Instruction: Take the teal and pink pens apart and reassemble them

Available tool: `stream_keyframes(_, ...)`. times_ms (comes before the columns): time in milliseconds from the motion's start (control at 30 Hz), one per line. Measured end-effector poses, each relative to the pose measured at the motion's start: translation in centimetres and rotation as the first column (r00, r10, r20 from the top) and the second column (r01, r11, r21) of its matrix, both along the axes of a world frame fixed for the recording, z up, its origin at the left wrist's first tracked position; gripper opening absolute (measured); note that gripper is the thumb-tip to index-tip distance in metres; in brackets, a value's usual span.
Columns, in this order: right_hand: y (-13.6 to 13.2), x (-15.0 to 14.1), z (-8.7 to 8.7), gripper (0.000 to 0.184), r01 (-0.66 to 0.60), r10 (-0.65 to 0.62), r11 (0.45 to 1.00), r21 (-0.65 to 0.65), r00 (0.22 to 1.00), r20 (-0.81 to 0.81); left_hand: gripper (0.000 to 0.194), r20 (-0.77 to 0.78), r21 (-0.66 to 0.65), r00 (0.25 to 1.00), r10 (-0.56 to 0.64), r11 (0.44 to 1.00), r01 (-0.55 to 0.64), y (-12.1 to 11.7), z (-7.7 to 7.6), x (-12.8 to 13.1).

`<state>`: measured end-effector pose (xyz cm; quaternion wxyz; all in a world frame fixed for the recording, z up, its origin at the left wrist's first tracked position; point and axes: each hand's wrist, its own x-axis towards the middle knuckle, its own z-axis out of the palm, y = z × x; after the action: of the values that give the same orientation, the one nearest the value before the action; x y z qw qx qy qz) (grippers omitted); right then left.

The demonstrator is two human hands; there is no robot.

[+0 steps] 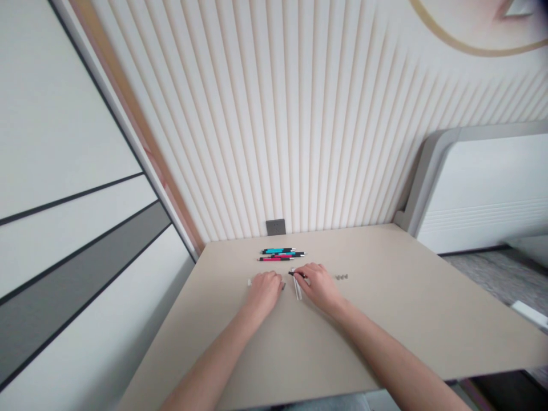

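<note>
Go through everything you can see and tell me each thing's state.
Left hand, palm down, fingers curled
Right hand, fingertips on black pen part
Clear tubes, lying side by side
Teal pen, lying flat, whole
Red pen, lying flat, whole
Small grey parts, lying in a row

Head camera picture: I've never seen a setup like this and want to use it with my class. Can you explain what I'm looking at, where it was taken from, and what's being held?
There is no machine here, only a person's two bare hands. The picture comes from a camera worn on the person's head, looking forward and down. The left hand rests on a beige desk, beside a small grey piece. The right hand has its fingertips at a slim black part, though I can't tell if it's gripped. Clear tubes lie just below. Farther back lie pens in teal, pink and black, with small grey parts off to the right.
</note>
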<state>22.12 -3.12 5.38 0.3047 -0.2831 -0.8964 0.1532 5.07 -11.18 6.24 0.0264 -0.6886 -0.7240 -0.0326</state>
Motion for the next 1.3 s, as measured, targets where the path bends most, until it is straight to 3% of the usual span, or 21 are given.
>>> stream_keyframes(367, 0.2, -0.1, -0.3, 0.022, 0.009, -0.009, 1.000, -0.008, 1.000, -0.006, 0.016, 0.038, 0.084, 0.998, -0.046, 0.996, 0.042, -0.4, -0.8, -0.2)
stream_keyframes(567, 0.6, 0.0, -0.6, 0.016, -0.012, 0.010, 0.999, -0.034, 0.998, -0.063, 0.015, 0.133, 0.242, 0.990, -0.040, 0.970, 0.007, -1.7, 0.7, -1.4)
stream_keyframes(700, 0.5, -0.3, -1.1, 0.014, -0.154, 0.149, 0.987, -0.043, 0.983, -0.105, 0.017, 0.181, 0.314, 0.976, -0.121, 0.947, 0.059, -3.1, 1.1, -2.8)
stream_keyframes(867, -1.0, -1.2, -1.5, 0.013, -0.295, 0.291, 0.955, -0.023, 0.951, -0.108, 0.018, 0.159, 0.327, 0.944, -0.289, 0.918, 0.225, -4.4, -0.6, -2.7)
stream_keyframes(967, -1.6, -1.5, -1.5, 0.014, -0.333, 0.324, 0.942, -0.052, 0.936, -0.137, 0.014, 0.201, 0.361, 0.941, -0.274, 0.913, 0.189, -4.7, -1.3, -2.4)
stream_keyframes(1167, -1.4, -1.2, -1.2, 0.017, -0.296, 0.280, 0.949, -0.107, 0.949, -0.142, 0.017, 0.365, 0.372, 0.909, -0.203, 0.926, 0.058, -5.2, -1.2, -3.0)
stream_keyframes(1300, -1.5, -1.3, -1.0, 0.020, -0.293, 0.264, 0.940, -0.175, 0.949, -0.170, 0.018, 0.398, 0.338, 0.895, -0.202, 0.939, 0.061, -5.3, -1.3, -3.0)
